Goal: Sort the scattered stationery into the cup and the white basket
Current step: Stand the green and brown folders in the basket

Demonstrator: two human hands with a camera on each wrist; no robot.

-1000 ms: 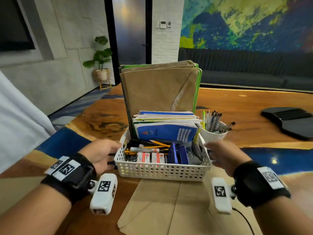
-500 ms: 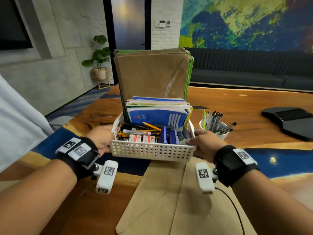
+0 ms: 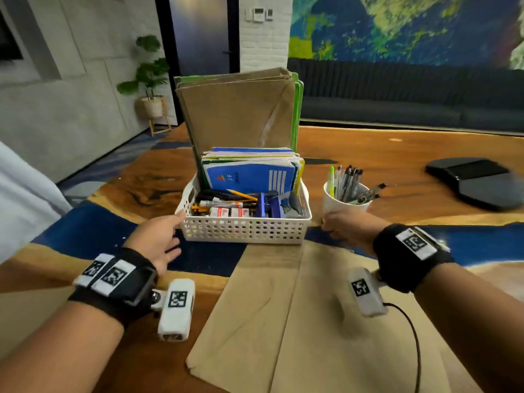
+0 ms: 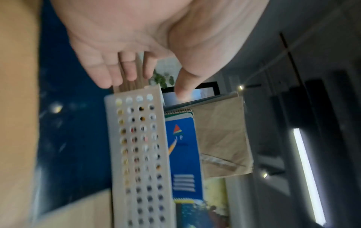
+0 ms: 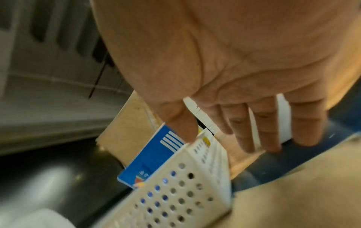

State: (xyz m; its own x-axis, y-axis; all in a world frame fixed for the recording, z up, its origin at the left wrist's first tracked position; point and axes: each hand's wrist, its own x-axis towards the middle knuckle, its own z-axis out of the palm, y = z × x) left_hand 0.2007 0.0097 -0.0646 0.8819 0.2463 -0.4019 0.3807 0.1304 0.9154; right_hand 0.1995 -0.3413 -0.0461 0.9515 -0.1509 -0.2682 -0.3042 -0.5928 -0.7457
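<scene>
The white perforated basket [image 3: 243,229] stands on the table, filled with upright brown envelopes [image 3: 238,114], blue notebooks [image 3: 249,177], pencils, small boxes and a blue stapler. To its right is the white cup [image 3: 337,204] full of pens [image 3: 348,182]. My left hand [image 3: 158,236] is at the basket's front left corner with straight fingers [image 4: 125,72] just off the basket wall [image 4: 136,154]. My right hand [image 3: 346,226] is in front of the cup's base, with loosely extended fingers [image 5: 261,131] over the cup [image 5: 284,123] and its thumb by the basket rim [image 5: 195,148]. Neither hand holds anything.
Flat brown envelopes [image 3: 297,321] lie on the wooden table [image 3: 397,154] in front of me, under my right wrist. A black flat object [image 3: 476,182] lies at the far right. A cable [image 3: 411,336] trails from my right wrist camera.
Both hands gripped the basket's sides and set it farther away on the table. Now they have let go, and my right hand has shifted right to the cup.
</scene>
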